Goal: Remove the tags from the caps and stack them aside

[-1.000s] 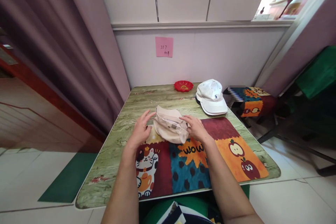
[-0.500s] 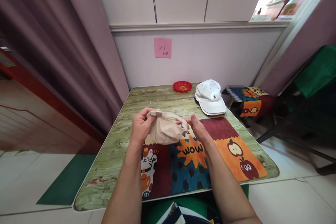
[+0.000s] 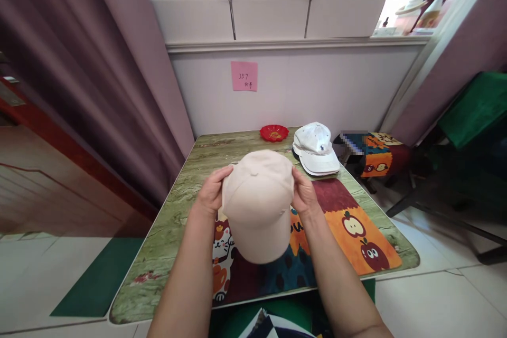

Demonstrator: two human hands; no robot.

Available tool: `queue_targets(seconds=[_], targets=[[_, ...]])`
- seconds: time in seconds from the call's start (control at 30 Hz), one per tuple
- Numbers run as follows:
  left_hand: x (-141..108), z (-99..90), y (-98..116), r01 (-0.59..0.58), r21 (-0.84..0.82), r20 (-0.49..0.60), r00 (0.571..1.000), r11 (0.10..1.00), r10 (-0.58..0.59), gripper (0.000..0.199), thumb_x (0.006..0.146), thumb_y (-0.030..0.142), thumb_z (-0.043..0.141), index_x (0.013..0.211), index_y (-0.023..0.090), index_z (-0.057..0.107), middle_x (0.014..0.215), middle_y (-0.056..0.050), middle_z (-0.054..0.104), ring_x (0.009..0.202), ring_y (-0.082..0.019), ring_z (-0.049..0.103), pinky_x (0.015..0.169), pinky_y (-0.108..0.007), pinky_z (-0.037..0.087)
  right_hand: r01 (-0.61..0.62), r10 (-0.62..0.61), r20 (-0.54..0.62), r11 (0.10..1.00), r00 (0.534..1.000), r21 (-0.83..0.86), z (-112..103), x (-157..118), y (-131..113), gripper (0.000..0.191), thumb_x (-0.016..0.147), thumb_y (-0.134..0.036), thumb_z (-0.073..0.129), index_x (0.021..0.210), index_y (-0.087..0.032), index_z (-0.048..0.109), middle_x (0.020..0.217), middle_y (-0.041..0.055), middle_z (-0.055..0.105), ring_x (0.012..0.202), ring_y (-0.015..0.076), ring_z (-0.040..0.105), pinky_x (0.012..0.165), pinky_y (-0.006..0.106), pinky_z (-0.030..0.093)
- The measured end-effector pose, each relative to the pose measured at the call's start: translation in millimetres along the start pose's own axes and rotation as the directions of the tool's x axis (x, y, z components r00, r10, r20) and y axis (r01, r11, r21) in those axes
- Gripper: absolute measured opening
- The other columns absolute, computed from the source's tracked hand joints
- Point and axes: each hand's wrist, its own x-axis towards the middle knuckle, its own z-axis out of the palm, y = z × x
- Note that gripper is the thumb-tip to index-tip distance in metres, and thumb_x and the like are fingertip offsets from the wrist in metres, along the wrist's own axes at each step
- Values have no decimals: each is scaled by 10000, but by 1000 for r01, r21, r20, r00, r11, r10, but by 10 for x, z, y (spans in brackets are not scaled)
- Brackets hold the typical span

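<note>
A plain cream baseball cap is held over the mat, its crown up and its brim toward me. My left hand grips the cap's left side near the rear edge, fingers partly hidden by it. On the opposite side my right hand holds the edge, with its fingertips behind the cap. Beyond my right hand, a white cap with a small dark emblem sits on top of something dark at the table's right.
A patterned mat with apples and a cat lies on the wood-look table. At the back stands a red scalloped dish. A pink note is on the wall, and a stool is to the right.
The cream cap has turned from its folded, inside-showing side to crown up, brim toward me. My right hand has come onto its side.
</note>
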Motion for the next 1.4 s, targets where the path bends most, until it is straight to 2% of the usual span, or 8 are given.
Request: queue_targets(seconds=[0.17, 0.3, 0.53, 0.7, 0.87, 1.03, 1.13, 1.4], targets=[[-9, -157, -575, -52, -418, -12, 999, 907, 52, 445, 882, 539, 556, 1090, 187, 730, 1037, -76, 776, 1142, -274, 664, 1048, -413, 471, -193, 237, -81, 911, 968, 365, -101, 191, 278, 239, 898, -348, 566, 1015, -182, 692, 926, 63, 783, 1077, 251, 695, 976, 435, 545], [-51, -42, -773, 67, -577, 152, 988, 814, 27, 795, 859, 777, 362, 1240, 153, 674, 1214, -131, 717, 1312, -318, 538, 1146, -469, 345, -254, 340, -67, 806, 938, 535, -126, 193, 444, 266, 960, -272, 458, 995, -167, 700, 849, 52, 786, 1073, 222, 700, 1028, 433, 508], [-5, -3, -822, 9, -581, -64, 996, 814, -57, 374, 836, 354, 550, 1072, 143, 750, 941, -84, 791, 1141, -289, 668, 1089, -427, 432, -93, 68, 64, 799, 996, 594, -62, -109, 392, 599, 899, -661, 433, 1240, -216, 643, 1252, 96, 698, 1337, 255, 515, 1153, 523, 330], [-13, 52, -813, -64, -537, -167, 985, 841, -31, 344, 813, 325, 551, 1036, 177, 768, 933, -56, 794, 1113, -297, 678, 1058, -437, 467, -67, 23, 83, 805, 996, 589, 15, -194, 343, 761, 822, -762, 463, 1329, -209, 584, 1350, 136, 629, 1372, 288, 465, 1158, 567, 277], [-40, 134, -775, -67, -586, -92, 996, 808, 15, 376, 882, 357, 534, 1120, 154, 741, 998, -79, 786, 1170, -297, 651, 1120, -469, 401, -77, 61, 47, 794, 997, 603, -39, -164, 321, 796, 808, -802, 415, 1287, -198, 611, 1276, 132, 676, 1323, 290, 516, 1143, 557, 304], [-15, 182, -878, 187, -511, 204, 975, 839, -93, 430, 963, 346, 469, 1322, 173, 632, 1182, -105, 735, 1202, -289, 635, 1147, -498, 359, -125, 146, 12, 799, 989, 588, -178, -125, 313, 757, 829, -794, 381, 1202, -195, 655, 1137, 109, 739, 1265, 295, 569, 1104, 568, 355], [63, 163, -922, 245, -520, 265, 957, 818, -118, 490, 988, 402, 420, 1381, 157, 580, 1232, -127, 709, 1199, -296, 636, 1139, -503, 369, -135, 196, -41, 797, 980, 589, -196, -132, 247, 754, 858, -771, 346, 1166, -162, 667, 1129, 129, 739, 1249, 305, 580, 1091, 567, 378], [260, 99, -845, -25, -666, -83, 996, 746, -41, 691, 972, 634, 284, 1385, 167, 581, 1124, -124, 751, 1191, -276, 643, 1115, -452, 409, -82, 189, -87, 732, 978, 677, 392, -435, 149, 494, 925, -496, 529, 1302, -182, 594, 1179, 76, 732, 1244, 243, 595, 1122, 482, 399]])
